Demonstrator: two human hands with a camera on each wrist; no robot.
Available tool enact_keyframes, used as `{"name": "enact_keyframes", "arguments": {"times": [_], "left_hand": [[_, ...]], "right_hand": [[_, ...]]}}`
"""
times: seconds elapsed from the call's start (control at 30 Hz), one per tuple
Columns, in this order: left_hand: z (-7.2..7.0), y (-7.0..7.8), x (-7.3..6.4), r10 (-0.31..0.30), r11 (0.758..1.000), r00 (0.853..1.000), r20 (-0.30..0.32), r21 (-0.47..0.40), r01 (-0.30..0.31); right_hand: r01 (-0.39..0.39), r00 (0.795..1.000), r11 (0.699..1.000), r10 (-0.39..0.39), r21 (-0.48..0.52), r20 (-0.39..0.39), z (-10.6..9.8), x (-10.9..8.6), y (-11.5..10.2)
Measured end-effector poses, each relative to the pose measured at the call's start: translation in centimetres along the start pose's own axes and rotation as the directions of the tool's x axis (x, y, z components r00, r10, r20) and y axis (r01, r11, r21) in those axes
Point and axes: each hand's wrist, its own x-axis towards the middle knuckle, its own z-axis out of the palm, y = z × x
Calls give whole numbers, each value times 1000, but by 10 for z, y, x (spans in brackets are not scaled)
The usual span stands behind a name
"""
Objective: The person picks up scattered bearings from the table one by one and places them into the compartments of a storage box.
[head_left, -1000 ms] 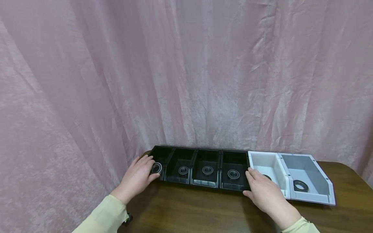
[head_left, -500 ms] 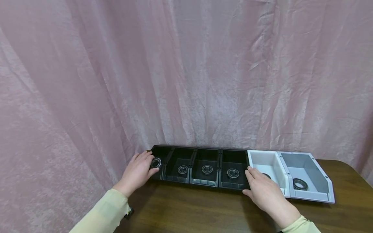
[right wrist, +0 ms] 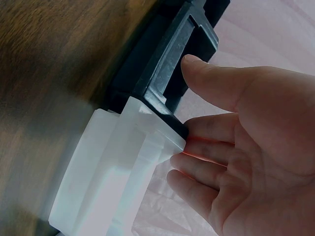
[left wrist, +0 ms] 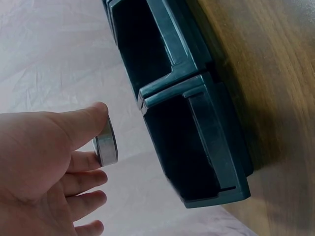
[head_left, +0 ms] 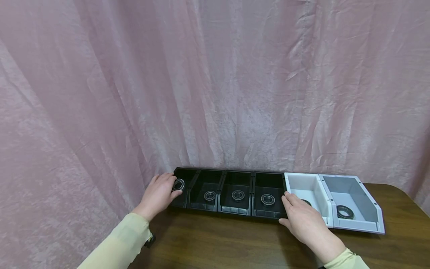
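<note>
Between thumb and fingertips, my left hand [head_left: 158, 194] pinches a ball bearing [head_left: 179, 184] above the leftmost black bin [head_left: 180, 202]. In the left wrist view the bearing [left wrist: 107, 146] shows its shiny edge, apart from the bin's rim. My right hand [head_left: 304, 218] rests with extended fingers where the rightmost black bin [head_left: 268, 179] meets the white bin [head_left: 302, 181]; the right wrist view shows its fingertips right at that shared rim. Other bearings lie in the second black bin [head_left: 203, 179], the third black bin [head_left: 236, 179] and the rightmost black bin. The hand partly hides one in the white bin.
A light grey bin [head_left: 357, 226] with a dark bearing [head_left: 345, 212] inside ends the row on the right. The bins stand side by side along the far side of a brown wooden table [head_left: 228, 239]. A pink curtain [head_left: 242, 93] hangs close behind them.
My left hand has risen slightly, lifting the bearing a little higher over the leftmost black bin. My right hand has kept its place at the rim.
</note>
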Motion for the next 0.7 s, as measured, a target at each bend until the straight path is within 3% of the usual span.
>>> {"name": "enact_keyframes", "arguments": {"times": [0.7], "left_hand": [[15, -9, 12, -24, 1000, 1000, -3, -2, 24]], "right_hand": [[-6, 1000, 1000, 6, -12, 7, 0, 1, 1]]}}
